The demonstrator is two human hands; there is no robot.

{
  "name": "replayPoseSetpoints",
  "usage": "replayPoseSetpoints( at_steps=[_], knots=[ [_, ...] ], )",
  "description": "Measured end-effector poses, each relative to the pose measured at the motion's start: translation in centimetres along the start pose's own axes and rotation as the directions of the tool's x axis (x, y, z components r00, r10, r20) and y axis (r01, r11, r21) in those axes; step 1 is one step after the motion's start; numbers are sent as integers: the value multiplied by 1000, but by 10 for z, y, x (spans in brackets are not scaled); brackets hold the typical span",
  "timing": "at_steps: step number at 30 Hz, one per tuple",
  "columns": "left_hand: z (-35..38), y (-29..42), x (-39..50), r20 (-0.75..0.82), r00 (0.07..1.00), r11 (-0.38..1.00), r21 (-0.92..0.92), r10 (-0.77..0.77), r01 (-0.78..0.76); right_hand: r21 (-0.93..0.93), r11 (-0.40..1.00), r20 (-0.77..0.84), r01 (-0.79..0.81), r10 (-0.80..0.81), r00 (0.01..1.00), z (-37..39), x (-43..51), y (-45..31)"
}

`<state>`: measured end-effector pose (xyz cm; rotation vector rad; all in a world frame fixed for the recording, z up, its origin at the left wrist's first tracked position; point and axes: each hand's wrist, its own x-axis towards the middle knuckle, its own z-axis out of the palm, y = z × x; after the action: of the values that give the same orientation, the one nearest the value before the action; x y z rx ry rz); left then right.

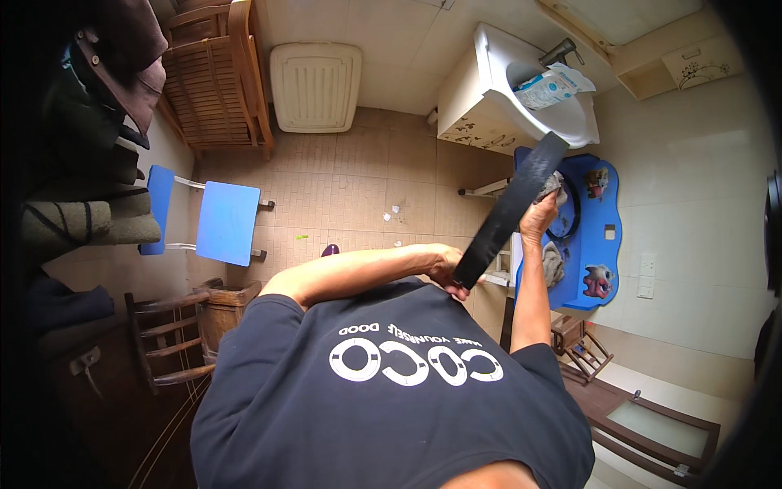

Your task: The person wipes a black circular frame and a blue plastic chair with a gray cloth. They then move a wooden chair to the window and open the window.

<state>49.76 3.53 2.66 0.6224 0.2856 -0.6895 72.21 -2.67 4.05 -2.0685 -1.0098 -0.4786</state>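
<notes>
A long, flat black panel (512,211) slants up to the right in front of my body, its top end overlapping the washbasin in view. My left hand (449,269) grips its lower end, with fingers partly hidden behind it. A bunched grey cloth (550,186) is in my right hand (539,218), at the right side of the panel. Whether the cloth touches the panel's far face I cannot tell. Beyond my right hand is a blue desk (595,229) with cartoon animal decals. On it lie a black ring-shaped object (574,214) and another crumpled grey cloth (553,266).
A white washbasin (489,55) holds a plastic package (547,90) under a tap (557,52). A blue-seated chair (228,221), a slatted wooden chair (211,91) and a dark wooden chair (177,336) stand left. Small white scraps (387,217) lie on the tiled floor (360,165).
</notes>
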Motion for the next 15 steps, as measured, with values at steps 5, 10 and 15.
replayPoseSetpoints(
  at_steps=[5,10,15],
  knots=[
    [-45,-3,52,1,907,871,-280,421,-404,70,973,65,-218,214,975,3,-23,-45],
    [-53,5,42,-11,900,895,-98,436,-435,307,869,109,-388,373,921,25,-77,-49],
    [-49,10,3,-48,941,942,6,335,-335,420,778,121,-468,463,878,36,-100,-43]
  ],
)
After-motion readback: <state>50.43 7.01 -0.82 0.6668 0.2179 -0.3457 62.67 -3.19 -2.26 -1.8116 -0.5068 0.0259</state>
